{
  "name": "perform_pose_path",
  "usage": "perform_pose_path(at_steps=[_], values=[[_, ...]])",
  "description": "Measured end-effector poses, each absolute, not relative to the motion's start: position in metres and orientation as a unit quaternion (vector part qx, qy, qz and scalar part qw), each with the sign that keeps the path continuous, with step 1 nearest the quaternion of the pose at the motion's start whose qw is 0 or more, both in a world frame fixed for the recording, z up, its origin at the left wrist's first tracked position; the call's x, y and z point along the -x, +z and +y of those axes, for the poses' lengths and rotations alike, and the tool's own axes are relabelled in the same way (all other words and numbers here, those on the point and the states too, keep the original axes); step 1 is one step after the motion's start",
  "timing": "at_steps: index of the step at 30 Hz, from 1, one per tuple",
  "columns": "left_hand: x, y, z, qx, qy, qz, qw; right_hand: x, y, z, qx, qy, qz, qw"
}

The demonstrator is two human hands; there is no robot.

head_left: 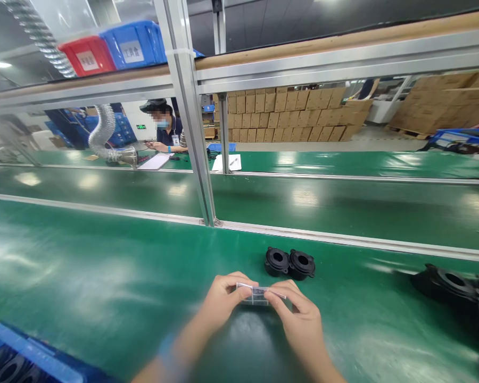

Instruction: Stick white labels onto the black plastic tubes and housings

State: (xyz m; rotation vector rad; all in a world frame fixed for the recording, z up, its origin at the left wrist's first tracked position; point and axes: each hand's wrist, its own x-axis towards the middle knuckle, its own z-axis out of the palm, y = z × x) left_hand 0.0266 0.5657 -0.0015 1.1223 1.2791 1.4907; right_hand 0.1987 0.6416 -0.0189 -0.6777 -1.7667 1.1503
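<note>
My left hand [222, 302] and my right hand [299, 319] meet low in the middle of the view, over the green bench top. Between their pinched fingertips they hold a small clear plastic bag or strip [258, 294] with dark bits inside; what it contains is too blurred to name. Just beyond the hands, two black round plastic parts [289, 263] with centre holes sit side by side on the green surface.
More black round parts [455, 290] lie at the right edge. A blue bin [19, 357] shows at bottom left. An aluminium post [191, 122] rises ahead, with red [87, 55] and blue [133, 45] bins on a shelf. A person [165, 130] sits beyond the belts; cardboard boxes [287, 114] are stacked behind.
</note>
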Motion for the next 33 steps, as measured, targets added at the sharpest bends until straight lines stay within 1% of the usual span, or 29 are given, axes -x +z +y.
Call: perform_pose_path(at_steps=[5, 12, 14, 18, 19, 20, 23, 29, 33], values=[[-0.029, 0.000, 0.565, -0.455, 0.603, 0.544, 0.365, -0.198, -0.019, 0.640, 0.267, 0.460, -0.718, 0.449], [-0.025, -0.003, 0.564, -0.477, 0.612, 0.561, 0.289, -0.196, -0.018, 0.634, 0.283, 0.496, -0.694, 0.438], [-0.024, -0.005, 0.565, -0.483, 0.613, 0.548, 0.302, -0.195, -0.018, 0.635, 0.287, 0.497, -0.689, 0.443], [-0.030, -0.008, 0.565, -0.418, 0.602, 0.513, 0.447, -0.196, -0.018, 0.638, 0.288, 0.492, -0.687, 0.450], [-0.032, -0.009, 0.565, -0.391, 0.603, 0.515, 0.467, -0.196, -0.018, 0.639, 0.285, 0.496, -0.691, 0.441], [-0.033, -0.011, 0.565, -0.370, 0.608, 0.522, 0.470, -0.197, -0.017, 0.640, 0.284, 0.504, -0.694, 0.430], [-0.036, -0.014, 0.565, -0.349, 0.629, 0.541, 0.436, -0.198, -0.017, 0.641, 0.288, 0.536, -0.689, 0.394], [-0.038, -0.015, 0.563, -0.342, 0.616, 0.555, 0.441, -0.197, -0.017, 0.640, 0.304, 0.506, -0.687, 0.425], [-0.036, -0.009, 0.562, -0.361, 0.614, 0.579, 0.396, -0.200, -0.014, 0.643, 0.299, 0.522, -0.695, 0.393]])
